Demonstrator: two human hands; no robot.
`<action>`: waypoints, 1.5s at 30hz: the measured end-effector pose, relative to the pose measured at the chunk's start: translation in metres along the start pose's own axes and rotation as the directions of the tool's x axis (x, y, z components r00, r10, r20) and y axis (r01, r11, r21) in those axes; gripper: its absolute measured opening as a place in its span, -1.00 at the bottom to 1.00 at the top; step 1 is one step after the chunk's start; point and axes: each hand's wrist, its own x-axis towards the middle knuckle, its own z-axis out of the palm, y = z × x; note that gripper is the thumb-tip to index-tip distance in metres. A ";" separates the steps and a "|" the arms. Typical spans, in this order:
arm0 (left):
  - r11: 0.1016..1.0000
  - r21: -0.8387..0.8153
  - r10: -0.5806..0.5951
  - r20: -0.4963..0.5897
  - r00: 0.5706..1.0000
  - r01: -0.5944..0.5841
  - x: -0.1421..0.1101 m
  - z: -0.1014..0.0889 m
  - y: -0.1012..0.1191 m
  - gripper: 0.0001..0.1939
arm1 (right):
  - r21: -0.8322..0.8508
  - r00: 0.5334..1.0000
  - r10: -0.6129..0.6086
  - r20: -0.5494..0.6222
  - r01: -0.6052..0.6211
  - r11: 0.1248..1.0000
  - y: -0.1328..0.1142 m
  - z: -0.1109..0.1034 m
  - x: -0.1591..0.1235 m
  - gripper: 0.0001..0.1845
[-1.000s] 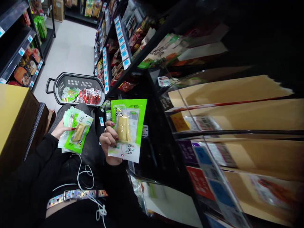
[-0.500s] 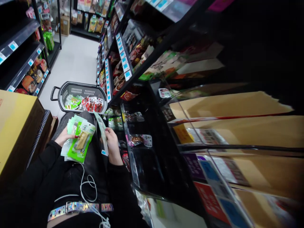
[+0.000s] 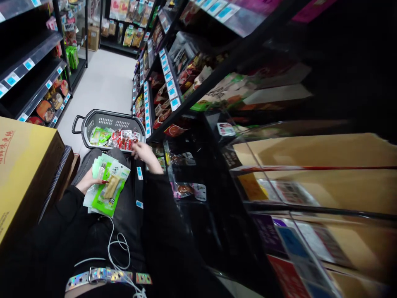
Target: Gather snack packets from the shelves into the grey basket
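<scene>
I am sitting in a shop aisle. My left hand [image 3: 88,182] rests on my lap, closed on a fanned stack of green snack packets [image 3: 108,188]. My right hand [image 3: 144,152] reaches forward to the near rim of a grey plastic basket [image 3: 108,114] on the floor. Its fingertips are at the red snack packets [image 3: 124,140] inside. The fingers are too small and blurred to show whether they hold anything. Green packets [image 3: 101,135] lie in the basket's left side.
Dark shelves with blue price tags [image 3: 172,93] run along my right, with brown cardboard boxes [image 3: 310,153] behind a clear guard. A yellow carton [image 3: 25,165] stands at my left, more shelving [image 3: 31,78] beyond it. The pale floor [image 3: 105,82] stretches ahead.
My right hand held one green packet up in front of me, turned it edge-on, then moved forward to the basket. That packet no longer shows in the hand. The left hand stayed put.
</scene>
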 end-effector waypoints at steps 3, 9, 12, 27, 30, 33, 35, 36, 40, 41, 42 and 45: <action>1.000 -0.022 -0.018 0.028 0.999 0.019 -0.002 0.003 0.001 -0.20 | 0.007 0.983 0.108 0.149 -0.110 0.994 0.039 0.023 -0.070 -0.71; 1.000 -0.011 -0.020 -0.003 1.000 0.020 -0.007 0.010 0.008 -0.22 | 0.397 0.964 0.210 -0.165 -0.130 0.908 0.059 0.083 -0.137 -0.47; 1.000 0.002 0.003 -0.015 1.000 -0.003 -0.009 0.012 0.011 -0.32 | 0.595 0.960 0.208 -0.189 -0.057 0.802 0.048 0.101 -0.140 -0.49; 1.000 0.011 -0.007 -0.035 0.999 0.008 -0.006 0.007 0.009 -0.25 | 0.737 0.888 0.100 -0.449 0.305 0.603 0.021 0.058 -0.127 -0.73; 1.000 0.020 -0.008 -0.051 0.999 0.009 -0.005 0.006 0.009 -0.24 | 0.918 0.954 0.058 -0.295 0.266 0.294 0.014 0.039 -0.128 -0.82; 0.999 0.012 -0.030 -0.062 0.998 0.031 -0.005 0.006 0.010 -0.20 | 0.996 0.980 -0.192 -0.061 0.049 -0.069 0.008 0.031 -0.136 -0.85; 0.999 0.011 -0.045 -0.059 0.997 0.046 -0.005 0.007 0.011 -0.18 | 0.961 0.921 -0.389 0.013 -0.119 -0.250 0.005 0.029 -0.142 -0.85; 0.999 0.013 -0.048 -0.059 0.997 0.049 -0.005 0.007 0.011 -0.17 | 0.936 0.895 -0.447 0.016 -0.170 -0.307 0.004 0.029 -0.145 -0.84; 0.998 0.021 -0.052 -0.060 0.997 0.053 -0.005 0.007 0.012 -0.17 | 0.963 0.906 -0.423 -0.006 -0.109 -0.247 -0.001 0.027 -0.149 -0.71; 0.998 0.020 -0.050 -0.062 0.997 0.051 -0.005 0.006 0.012 -0.17 | 0.992 0.929 -0.370 -0.016 -0.033 -0.124 -0.002 0.026 -0.150 -0.66; 0.999 0.017 -0.047 -0.064 0.997 0.048 -0.004 0.006 0.012 -0.17 | 0.998 0.952 -0.304 -0.036 0.048 0.032 -0.003 0.024 -0.151 -0.63; 0.999 0.009 -0.042 -0.055 0.998 0.042 -0.004 0.006 0.011 -0.18 | 0.866 0.973 -0.107 -0.205 0.231 0.443 -0.008 0.019 -0.155 -0.66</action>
